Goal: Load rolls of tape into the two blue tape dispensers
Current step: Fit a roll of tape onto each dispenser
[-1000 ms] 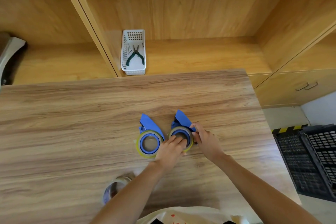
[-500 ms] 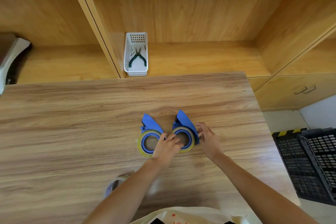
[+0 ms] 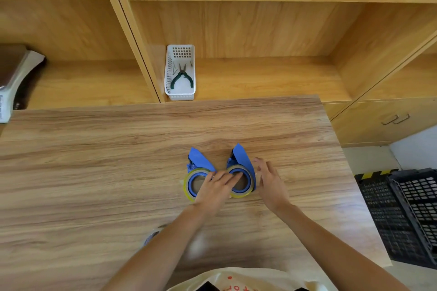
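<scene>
Two blue tape dispensers lie side by side on the wooden table point(image 3: 94, 160). The left dispenser point(image 3: 197, 163) carries a yellowish roll of tape point(image 3: 189, 186) on its hub. The right dispenser point(image 3: 243, 160) also carries a roll point(image 3: 246, 192). My left hand point(image 3: 216, 188) rests between the two, fingers spread over the right roll's rim and the left roll's edge. My right hand point(image 3: 269, 179) hovers just right of the right dispenser, fingers apart, holding nothing. A third roll of tape point(image 3: 152, 235) lies near the table's front edge, mostly hidden behind my left forearm.
A white basket point(image 3: 181, 94) holding green-handled pliers point(image 3: 181, 77) stands on the shelf behind the table. Black plastic crates point(image 3: 406, 215) sit on the floor to the right. A grey device point(image 3: 14, 82) sits on the shelf at far left.
My right hand has let go of the right dispenser and drawn slightly away to the right, fingers opening. My left hand stays on the rolls.
</scene>
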A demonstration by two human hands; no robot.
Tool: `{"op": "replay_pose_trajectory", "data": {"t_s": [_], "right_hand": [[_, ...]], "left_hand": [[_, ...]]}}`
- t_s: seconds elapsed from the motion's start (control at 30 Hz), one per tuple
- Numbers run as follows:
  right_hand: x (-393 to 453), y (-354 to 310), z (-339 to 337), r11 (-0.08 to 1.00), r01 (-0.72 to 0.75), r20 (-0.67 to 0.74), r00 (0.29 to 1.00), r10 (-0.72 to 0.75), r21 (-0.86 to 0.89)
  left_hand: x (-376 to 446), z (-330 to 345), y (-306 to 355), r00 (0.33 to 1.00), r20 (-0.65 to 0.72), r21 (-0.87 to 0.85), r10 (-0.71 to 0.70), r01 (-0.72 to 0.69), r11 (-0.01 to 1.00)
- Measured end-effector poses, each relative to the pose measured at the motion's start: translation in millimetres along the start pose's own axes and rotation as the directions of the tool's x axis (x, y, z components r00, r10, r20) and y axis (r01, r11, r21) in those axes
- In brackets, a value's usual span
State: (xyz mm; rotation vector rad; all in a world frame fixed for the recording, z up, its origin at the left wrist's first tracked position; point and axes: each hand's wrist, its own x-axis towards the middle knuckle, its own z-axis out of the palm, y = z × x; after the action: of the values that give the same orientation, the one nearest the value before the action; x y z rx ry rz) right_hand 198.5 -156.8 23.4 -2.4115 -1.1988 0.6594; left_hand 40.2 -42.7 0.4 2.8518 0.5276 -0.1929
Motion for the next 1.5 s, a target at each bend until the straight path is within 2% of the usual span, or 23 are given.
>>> {"op": "replay_pose_trajectory", "data": {"t_s": [0.1,0.23,0.3,0.43,0.57,0.87,1.03,1.2,1.3,1.4,1.5], "right_hand": [[7,-10,5,0.995,0.083,-0.026,0.996,-0.085,-0.048],[16,-34,20,0.974,0.214,0.036,0.977,-0.212,-0.08],[20,-46,30,0.968,0.225,0.087,0.973,-0.215,-0.116],[25,-66,43,0.965,0.207,0.206,0.963,-0.172,-0.164],[29,-76,49,0.963,0.16,0.229,0.967,-0.109,-0.216],[26,-88,49,0.97,0.101,0.227,0.973,-0.049,-0.221],[33,-102,53,0.939,0.105,0.264,0.964,-0.016,-0.329],[38,-116,53,0.903,0.093,0.292,0.956,0.038,-0.419],[38,-114,50,0.951,0.047,0.291,0.956,0.047,-0.307],[35,-104,47,0.999,0.024,0.267,0.964,-0.011,-0.044],[27,-95,39,0.975,0.026,0.23,0.97,-0.077,0.218]], "left_hand": [[-15,-5,-20,0.991,-0.135,-0.015,-0.018,0.016,1.0],[-41,-10,-56,0.977,-0.198,-0.057,-0.079,0.068,0.996],[-52,-10,-72,0.989,-0.14,-0.035,-0.044,0.039,0.999],[-61,-5,-86,0.994,0.03,0.092,0.105,-0.108,0.99],[-62,-6,-79,0.985,0.139,0.181,0.101,-0.125,0.975],[-65,-5,-73,0.984,0.172,0.201,0.035,-0.07,0.977],[-67,-12,-70,0.979,0.201,0.196,0.019,-0.059,0.979],[-72,-25,-70,0.994,0.082,0.239,0.067,-0.085,0.967],[-77,-33,-75,0.996,-0.006,0.264,0.094,-0.089,0.96],[-90,-42,-80,0.992,-0.083,0.206,0.091,-0.072,0.976],[-102,-55,-80,0.966,-0.226,0.19,0.124,-0.082,0.978]]}}
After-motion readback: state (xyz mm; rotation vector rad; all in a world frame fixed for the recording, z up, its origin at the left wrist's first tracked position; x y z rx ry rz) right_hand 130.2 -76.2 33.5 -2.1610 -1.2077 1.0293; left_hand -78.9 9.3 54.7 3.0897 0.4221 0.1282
